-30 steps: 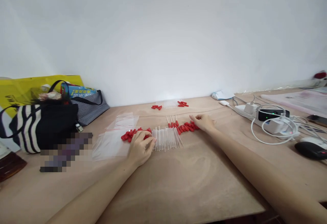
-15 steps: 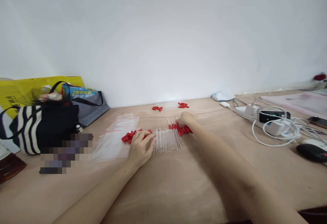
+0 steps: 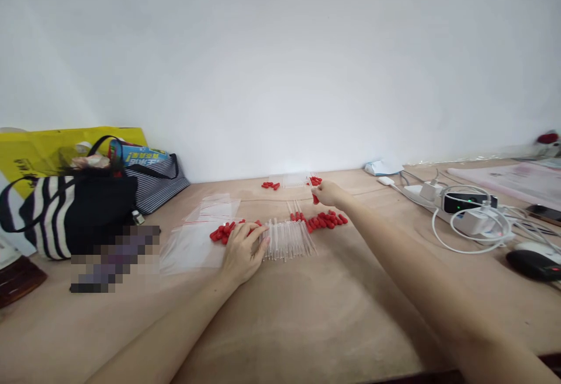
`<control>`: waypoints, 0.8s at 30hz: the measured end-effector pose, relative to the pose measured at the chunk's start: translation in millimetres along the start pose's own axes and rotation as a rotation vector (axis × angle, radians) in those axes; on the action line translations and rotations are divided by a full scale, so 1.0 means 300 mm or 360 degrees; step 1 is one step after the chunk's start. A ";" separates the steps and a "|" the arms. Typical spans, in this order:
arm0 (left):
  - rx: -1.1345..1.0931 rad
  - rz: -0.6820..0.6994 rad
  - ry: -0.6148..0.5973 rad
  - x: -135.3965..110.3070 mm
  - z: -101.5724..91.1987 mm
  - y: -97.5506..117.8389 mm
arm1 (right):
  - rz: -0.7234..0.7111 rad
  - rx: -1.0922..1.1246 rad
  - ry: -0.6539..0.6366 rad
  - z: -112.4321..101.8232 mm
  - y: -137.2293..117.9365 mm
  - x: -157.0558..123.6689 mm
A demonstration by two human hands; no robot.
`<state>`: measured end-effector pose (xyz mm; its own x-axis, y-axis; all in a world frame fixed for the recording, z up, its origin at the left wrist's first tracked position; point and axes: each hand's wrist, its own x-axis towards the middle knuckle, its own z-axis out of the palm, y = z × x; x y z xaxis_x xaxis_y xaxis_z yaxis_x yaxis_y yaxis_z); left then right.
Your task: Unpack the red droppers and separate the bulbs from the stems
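Note:
My left hand point(image 3: 243, 249) lies on the table, fingers loosely bent and apart. Its fingertips touch the left end of a row of thin clear sticks point(image 3: 287, 241) and partly cover a pile of red caps point(image 3: 222, 232). My right hand point(image 3: 329, 193) is pinched on a thin stick with a red cap point(image 3: 315, 199) on its near end. Nearer to me lies another heap of red caps point(image 3: 326, 220). Just left of that heap, a few red-capped sticks point(image 3: 296, 215) lie side by side, pointing away from me.
Clear plastic bags point(image 3: 197, 238) lie left of my left hand. Small red groups point(image 3: 270, 185) sit near the wall. A black bag point(image 3: 87, 214) stands far left; a power strip with white cables point(image 3: 451, 208) and a black mouse point(image 3: 532, 264) are on the right.
My right hand has moved away and slightly right, off the red heap, with a red-capped stick now visible in its fingers. My left hand has stayed in place.

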<state>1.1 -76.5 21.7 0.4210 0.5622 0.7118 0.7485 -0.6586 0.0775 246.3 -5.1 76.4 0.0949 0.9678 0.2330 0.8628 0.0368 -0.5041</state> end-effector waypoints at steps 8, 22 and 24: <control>-0.0027 -0.0082 -0.0052 -0.006 0.009 0.010 | -0.0801 0.0197 0.0305 0.073 0.101 -0.334; 0.0101 0.0696 0.0031 0.000 0.005 0.101 | -0.1339 0.0077 0.0296 0.128 0.057 -0.419; 0.0149 0.0728 0.0042 -0.001 0.005 0.106 | -0.1375 0.0092 0.0309 0.140 0.051 -0.420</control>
<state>25.6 -96.9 22.9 0.7062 0.2109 0.6758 0.5327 -0.7871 -0.3110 226.7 -115.9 4.3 -0.4910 0.5369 0.6860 0.6461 0.7527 -0.1267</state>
